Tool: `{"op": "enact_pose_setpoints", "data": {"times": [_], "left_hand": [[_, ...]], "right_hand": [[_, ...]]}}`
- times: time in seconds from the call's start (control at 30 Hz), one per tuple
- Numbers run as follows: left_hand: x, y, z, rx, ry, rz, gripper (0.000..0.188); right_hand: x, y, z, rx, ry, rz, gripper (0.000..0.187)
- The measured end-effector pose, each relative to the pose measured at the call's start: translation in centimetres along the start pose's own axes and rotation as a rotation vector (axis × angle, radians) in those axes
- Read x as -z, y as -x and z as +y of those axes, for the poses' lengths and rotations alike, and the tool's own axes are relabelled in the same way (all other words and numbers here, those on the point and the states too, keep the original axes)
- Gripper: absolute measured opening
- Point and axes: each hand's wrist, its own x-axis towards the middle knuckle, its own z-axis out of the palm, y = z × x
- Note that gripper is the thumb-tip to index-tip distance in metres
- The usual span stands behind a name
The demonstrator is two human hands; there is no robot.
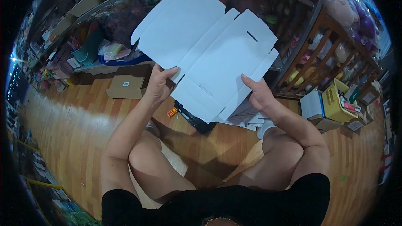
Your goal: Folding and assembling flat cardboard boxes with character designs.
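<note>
While my left hand (161, 83) and right hand (260, 94) grip the white cardboard (228, 52) edgewise, I judge light, even thumb pressure best.

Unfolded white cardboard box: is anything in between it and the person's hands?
Nothing visible is. The left hand and right hand both touch the unfolded white cardboard box directly, thumbs on its upper face. Its underside is mostly hidden.

The left hand (162, 85) and right hand (262, 96) are set well apart, each thumb (170, 72) laid over the grip, the partly hidden fingers folded beneath. The forearms (133, 123) are angled inward toward the grip; the knees (144, 152) are parted behind it.
</note>
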Motion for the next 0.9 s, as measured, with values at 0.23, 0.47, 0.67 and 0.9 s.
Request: {"op": "enact_pose_setpoints", "data": {"times": [0.23,0.47,0.67,0.9], "left_hand": [[1.5,-0.1,0.0,0.085,0.013,0.005,0.034],[1.1,0.4,-1.4,0.028,-0.580,-0.070,0.031],[1.4,0.6,-3.9,0.031,-0.896,-0.236,0.023],[1.2,1.1,-5.4,-0.251,-1.132,-0.279,0.020]], "right_hand": [[1.2,0.2,-0.3,-0.022,0.067,-0.028,0.052],[0.7,0.3,-0.3,0.019,0.136,0.058,0.046],[0.2,0.8,-0.9,0.025,0.171,0.079,0.034],[0.2,1.3,-1.3,0.017,0.145,0.011,0.033]]}}
